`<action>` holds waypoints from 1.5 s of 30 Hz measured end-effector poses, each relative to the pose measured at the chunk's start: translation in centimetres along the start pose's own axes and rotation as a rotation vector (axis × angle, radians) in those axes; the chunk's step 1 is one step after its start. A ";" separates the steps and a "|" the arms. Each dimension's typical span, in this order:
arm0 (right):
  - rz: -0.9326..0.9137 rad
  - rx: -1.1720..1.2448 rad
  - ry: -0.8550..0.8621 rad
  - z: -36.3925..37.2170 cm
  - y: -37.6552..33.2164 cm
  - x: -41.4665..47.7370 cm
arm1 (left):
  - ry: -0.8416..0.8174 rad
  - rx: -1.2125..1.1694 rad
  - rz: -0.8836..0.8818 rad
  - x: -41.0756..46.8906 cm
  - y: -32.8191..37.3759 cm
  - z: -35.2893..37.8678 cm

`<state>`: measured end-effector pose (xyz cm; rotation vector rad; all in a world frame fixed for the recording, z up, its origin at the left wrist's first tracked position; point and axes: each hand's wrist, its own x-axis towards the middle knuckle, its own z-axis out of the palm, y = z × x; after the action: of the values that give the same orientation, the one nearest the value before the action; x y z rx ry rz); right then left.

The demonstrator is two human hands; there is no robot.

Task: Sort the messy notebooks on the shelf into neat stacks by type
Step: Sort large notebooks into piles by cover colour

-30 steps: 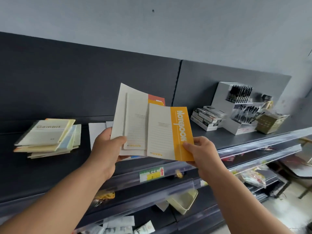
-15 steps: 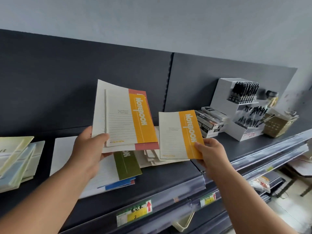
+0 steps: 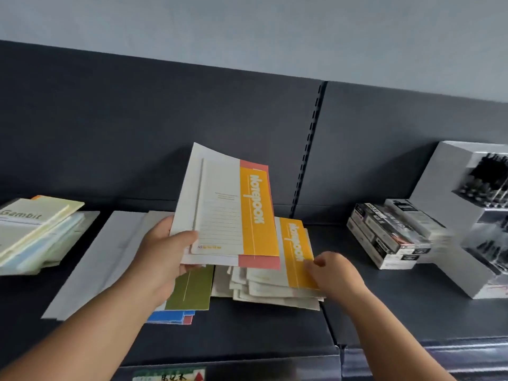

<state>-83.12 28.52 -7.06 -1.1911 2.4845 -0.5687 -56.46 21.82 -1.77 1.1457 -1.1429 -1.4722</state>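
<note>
Holding up fanned notebooks (image 3: 233, 210) above shelf (image 3: 247, 334): left hand (image 3: 162, 259), thumb on front, fingers curled behind. Front one has yellow stripe, one behind has red stripe. Right hand (image 3: 335, 273) pinches edge of yellow notebook (image 3: 298, 254), lying on top of messy pile (image 3: 275, 292) on shelf. Green notebook (image 3: 192, 292) lies just left of pile. Gambit stack (image 3: 35, 232) sits far left.

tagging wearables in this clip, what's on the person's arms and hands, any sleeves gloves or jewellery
The left forearm and right forearm are bare; no sleeve reaches into view. The left hand and right hand wear no gloves, and no watch, bracelet or ring shows on them.
</note>
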 end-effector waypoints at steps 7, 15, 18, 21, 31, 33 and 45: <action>-0.153 0.631 -0.121 -3.1 -1.6 -0.6 | 0.009 -0.018 -0.004 -2.0 -1.7 4.6; -0.109 0.894 -0.223 -2.9 -0.5 0.2 | 0.060 -0.011 0.033 -3.2 -2.1 6.6; -0.078 0.854 -0.140 -3.0 0.5 0.9 | 0.144 0.018 0.046 -3.3 -1.7 5.8; -0.124 0.523 -0.054 -2.6 1.8 1.5 | 0.218 0.055 0.057 -3.4 -1.4 4.4; -0.215 0.065 -0.030 -1.8 2.2 1.2 | 0.378 0.071 -0.042 -4.8 -0.6 -1.2; -0.264 0.030 0.003 -1.7 1.5 0.6 | 0.403 0.065 -0.070 -5.1 -0.6 -2.1; -0.728 -0.095 -0.034 1.2 -4.4 -5.2 | 0.390 0.127 -0.148 -4.4 -0.6 -7.6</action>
<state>-76.56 29.82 -5.32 -2.1304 2.0102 -0.5900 -48.46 25.25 -2.82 1.5546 -0.9036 -1.2235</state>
